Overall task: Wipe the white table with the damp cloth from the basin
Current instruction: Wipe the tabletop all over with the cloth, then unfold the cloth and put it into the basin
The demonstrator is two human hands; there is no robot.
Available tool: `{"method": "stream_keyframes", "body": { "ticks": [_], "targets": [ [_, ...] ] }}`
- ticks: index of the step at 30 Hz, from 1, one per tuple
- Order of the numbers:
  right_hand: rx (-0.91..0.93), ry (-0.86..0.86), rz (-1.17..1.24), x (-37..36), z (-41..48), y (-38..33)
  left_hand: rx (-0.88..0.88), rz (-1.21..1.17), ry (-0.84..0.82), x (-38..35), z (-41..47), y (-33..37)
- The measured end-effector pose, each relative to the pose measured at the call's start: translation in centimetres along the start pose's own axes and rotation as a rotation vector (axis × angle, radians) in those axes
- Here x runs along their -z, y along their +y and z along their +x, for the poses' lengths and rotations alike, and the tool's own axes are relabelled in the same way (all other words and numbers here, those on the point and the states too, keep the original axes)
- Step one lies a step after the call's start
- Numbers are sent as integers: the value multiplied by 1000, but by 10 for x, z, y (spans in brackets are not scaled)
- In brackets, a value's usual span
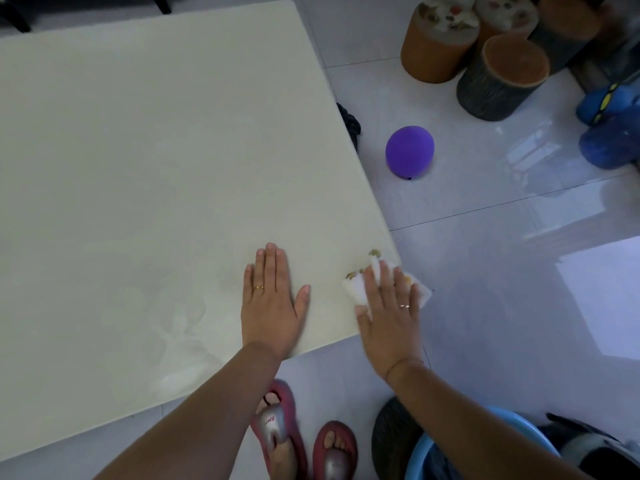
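Pale floor tiles surround a white tabletop that fills the view from 9 to 12 o'clock, its near corner at about 4 o'clock. My left grip lies flat on the tabletop near the front edge, fingers straight, holding nothing. My right grip is also flat and unclenched, pressing the white cloth down at that corner, so the cloth is pinned under the palm, not clutched, and part of it hangs past the edge. Brownish crumbs sit touching the cloth at its 12 o'clock side. Toward 7 o'clock I see wet streaks on the surface, so I judge the near part already wiped and the dirt herded to this corner. What I reckon is left: getting those crumbs off the edge. Whether the far half was covered, I cannot tell. A blue basin waits on the floor at 5 o'clock, and a purple balloon lies at 2 o'clock
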State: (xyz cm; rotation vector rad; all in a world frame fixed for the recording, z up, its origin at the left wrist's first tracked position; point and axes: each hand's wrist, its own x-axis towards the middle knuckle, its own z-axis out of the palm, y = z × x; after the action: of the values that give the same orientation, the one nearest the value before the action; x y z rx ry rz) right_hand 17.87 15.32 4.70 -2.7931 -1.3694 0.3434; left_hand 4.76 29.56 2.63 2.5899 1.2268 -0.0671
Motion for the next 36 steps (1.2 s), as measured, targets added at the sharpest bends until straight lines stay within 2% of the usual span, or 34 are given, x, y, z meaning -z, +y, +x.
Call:
{"method": "stream_keyframes", "body": {
  "ticks": [5, 8, 12, 15, 18, 20, 22, 23, 25, 26, 28, 31, 36],
  "targets": [
    [345, -44, -106, 2, -13, 28, -4, -3, -25, 1, 1, 0],
    [223, -88, -35, 9, -15, 40, 0, -16, -27, 4, 0, 1],
    [39, -107, 172, 11, -33, 22, 33, -13, -33, 9, -3, 11],
    [-187, -135, 703, 32, -33, 1, 23, -29, -80, 17, -7, 21],
    [-578, -248, 1454, 67, -15, -14, 10, -172, -111, 34, -6, 33],
    [-704, -326, 1906, 89, -3, -19, 132, -579, -181, 57, -2, 45],
    [-679, -388, 2155, 113, 7, -24, 283, -1083, -309, 84, 0, 57],
    [-635, -408, 2222, 123, 11, -28, 324, -1230, -395, 97, 1, 62],
    [-568, -433, 2256, 142, 15, -34, 377, -1414, -546, 117, 3, 66],
    [-553, -442, 2236, 151, 16, -35, 389, -1476, -564, 127, 4, 66],
    [-546, -421, 2170, 170, 19, -37, 402, -1533, -494, 150, 5, 67],
    [-552, -332, 2031, 204, 24, -34, 432, -1496, -357, 192, 8, 71],
    [-434, -142, 1765, 284, 22, -26, 302, -1385, -245, 278, 10, 97]
  ]
}}
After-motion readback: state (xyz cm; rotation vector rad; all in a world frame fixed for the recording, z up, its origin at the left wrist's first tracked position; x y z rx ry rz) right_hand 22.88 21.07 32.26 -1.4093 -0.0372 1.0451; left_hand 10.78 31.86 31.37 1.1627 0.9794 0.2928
